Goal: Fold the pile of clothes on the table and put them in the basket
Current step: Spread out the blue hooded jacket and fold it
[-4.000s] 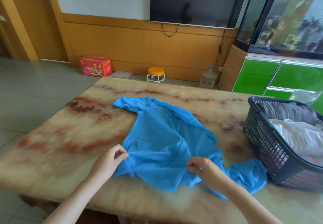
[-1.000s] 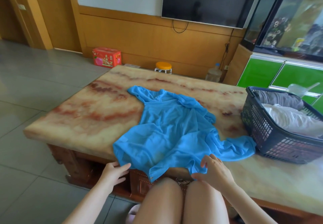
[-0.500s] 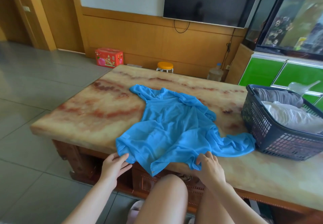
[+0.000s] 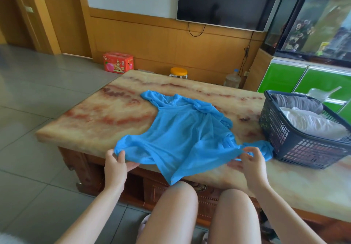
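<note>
Now your left hand (image 4: 115,165) and right hand (image 4: 250,164) each pinch a near hem corner of the blue shirt (image 4: 186,133), its length running away from you.

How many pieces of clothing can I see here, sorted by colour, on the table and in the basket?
Blue: 1, the blue shirt on the table, gripped by the left hand and the right hand.
Grey: 1, the grey garment in the basket.
White: 1, the white garment in the basket, as far as shows.
Total: 3
</note>
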{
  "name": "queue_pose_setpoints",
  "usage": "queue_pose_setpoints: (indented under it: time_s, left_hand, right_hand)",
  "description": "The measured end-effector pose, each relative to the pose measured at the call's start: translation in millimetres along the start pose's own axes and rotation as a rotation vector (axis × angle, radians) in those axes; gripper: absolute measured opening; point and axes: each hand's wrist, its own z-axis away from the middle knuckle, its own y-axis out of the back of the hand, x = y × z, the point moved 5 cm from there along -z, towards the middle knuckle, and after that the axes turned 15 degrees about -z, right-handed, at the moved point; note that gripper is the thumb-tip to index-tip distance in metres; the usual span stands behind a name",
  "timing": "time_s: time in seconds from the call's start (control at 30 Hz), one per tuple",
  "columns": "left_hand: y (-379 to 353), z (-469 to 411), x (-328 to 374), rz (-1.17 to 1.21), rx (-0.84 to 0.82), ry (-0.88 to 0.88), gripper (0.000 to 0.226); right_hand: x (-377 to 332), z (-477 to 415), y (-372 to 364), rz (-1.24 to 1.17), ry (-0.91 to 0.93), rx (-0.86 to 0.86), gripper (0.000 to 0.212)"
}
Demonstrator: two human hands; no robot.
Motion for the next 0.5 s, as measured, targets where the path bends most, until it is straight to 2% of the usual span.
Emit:
queue_pose_setpoints:
  time_s: [0.1, 0.23, 0.33, 0.4, 0.5]
  left_hand:
    - [2.3, 1.0, 19.1, 0.227, -0.045, 0.085, 0.018]
    - [0.4, 1.2, 29.6, 0.303, -0.143, 0.124, 0.015]
    - [-1.0, -3.1, 10.1, 0.110, -0.157, 0.139, 0.020]
    - [-7.7, -2.3, -10.4, -0.094, -0.254, 0.159, 0.025]
    - [-10.4, 4.1, -35.4, -0.367, -0.322, 0.176, 0.031]
  right_hand:
    - [-32.5, 0.8, 2.4, -0.098, 0.093, 0.046, 0.017]
    - [-66.2, -1.9, 9.0, 0.060, 0.220, 0.029, 0.014]
    - [-54.1, -1.8, 6.3, 0.529, 0.214, -0.084, 0.010]
    - [-27.4, -0.2, 6.5, 0.824, 0.139, -0.180, 0.010]
    - [4.4, 5.3, 8.4, 1.034, 0.047, -0.273, 0.014]
